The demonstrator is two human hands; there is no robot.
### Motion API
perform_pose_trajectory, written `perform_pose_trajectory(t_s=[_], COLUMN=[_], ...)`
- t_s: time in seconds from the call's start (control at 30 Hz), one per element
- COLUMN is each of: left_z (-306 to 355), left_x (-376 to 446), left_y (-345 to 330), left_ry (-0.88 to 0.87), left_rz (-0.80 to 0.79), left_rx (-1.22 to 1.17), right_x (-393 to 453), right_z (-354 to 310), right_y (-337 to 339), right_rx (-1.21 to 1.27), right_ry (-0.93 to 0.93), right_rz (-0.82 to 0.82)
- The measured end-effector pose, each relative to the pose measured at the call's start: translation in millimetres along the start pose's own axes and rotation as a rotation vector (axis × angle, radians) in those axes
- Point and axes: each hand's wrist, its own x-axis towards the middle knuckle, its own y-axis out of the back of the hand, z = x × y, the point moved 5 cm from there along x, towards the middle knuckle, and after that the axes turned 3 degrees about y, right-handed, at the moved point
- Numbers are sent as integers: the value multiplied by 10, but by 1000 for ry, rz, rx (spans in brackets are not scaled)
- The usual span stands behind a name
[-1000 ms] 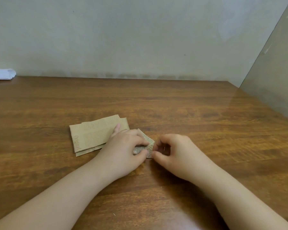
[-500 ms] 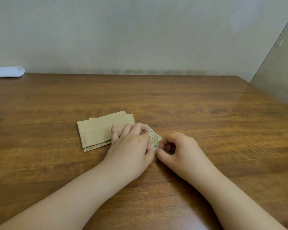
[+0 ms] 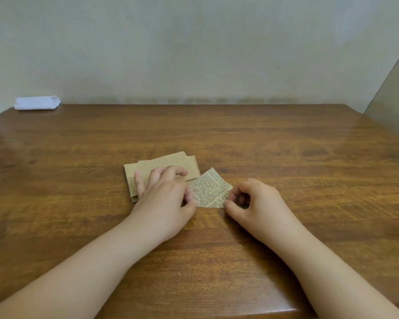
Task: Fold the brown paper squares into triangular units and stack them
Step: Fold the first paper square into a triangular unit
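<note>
The printed paper piece (image 3: 209, 189), already creased into a rough triangle, lies flat on the wooden table (image 3: 286, 157) directly between the two hands, its apex pointing away from the person and its longest edge running along the near side, from left to right. Just to the left of the printed piece and slightly farther from the person sits the pile of brown paper squares (image 3: 166, 164), one corner of which meets or slightly overlaps the printed piece's left edge. The left hand (image 3: 164, 199) rests partly on that pile, fingers loosely curled, thumb and forefinger touching the printed piece's left edge; whether they truly pinch it I cannot tell. The right hand (image 3: 251, 201) is curled nearly closed, its fingertips at the printed piece's right-hand corner, touching or just beside it, gripping nothing that I can see. Both hands are about equally near, one at each end of the long edge, so the next fold likely brings those ends together. A white wad of paper (image 3: 37, 102) lies well away from the printed piece, at the far-left edge of the table.
</note>
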Motion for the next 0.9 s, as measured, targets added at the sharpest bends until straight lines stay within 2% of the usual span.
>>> perform_pose_trajectory(t_s=[0.37, 0.67, 0.9], left_z=[-123, -124, -120], left_x=[-1, -10, -2], left_y=[23, 6, -7], left_ry=[123, 124, 124], left_rz=[-31, -13, -3], left_rx=[-122, -134, -125], right_x=[23, -62, -203], right_z=[-31, 198, 382], right_y=[-51, 210, 403], right_rx=[-74, -178, -130], right_ry=[-9, -186, -327], right_rz=[44, -12, -58])
